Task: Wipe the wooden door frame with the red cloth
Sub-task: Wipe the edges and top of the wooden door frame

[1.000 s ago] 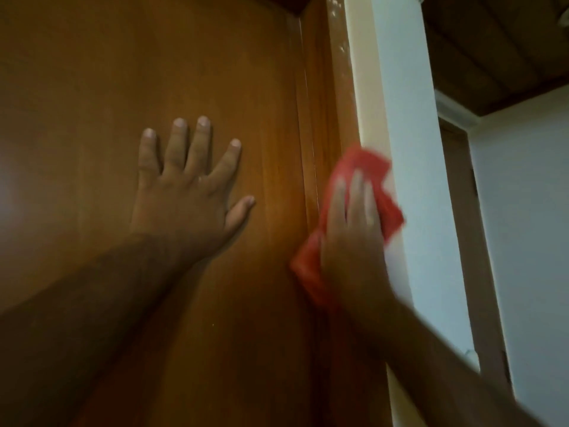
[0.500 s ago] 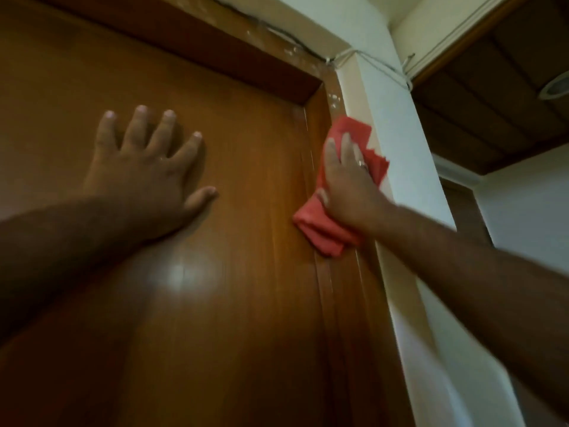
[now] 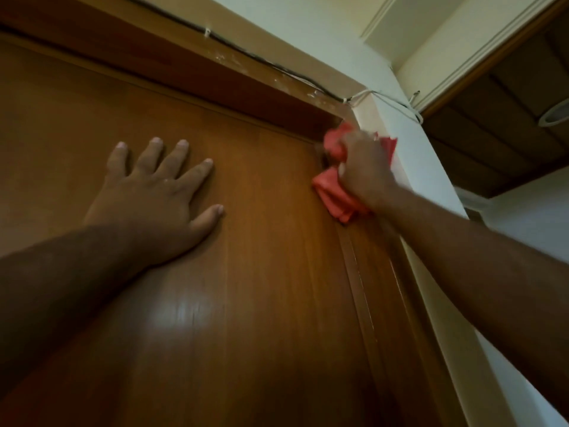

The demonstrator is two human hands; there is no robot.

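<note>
Red cloth (image 3: 334, 192) bunched under right hand (image 3: 365, 171) fingers at door frame (image 3: 381, 272) corner; left hand (image 3: 154, 195) fingers spread flat.

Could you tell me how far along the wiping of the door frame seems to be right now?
In hand: the right hand presses the cloth into the frame's top right corner, while the left hand lies flat on the door. Left: the top rail, which shows pale specks. Whether the upright below is clean, I cannot tell.

Red cloth (image 3: 331, 192), brown door frame (image 3: 381, 288)
</note>
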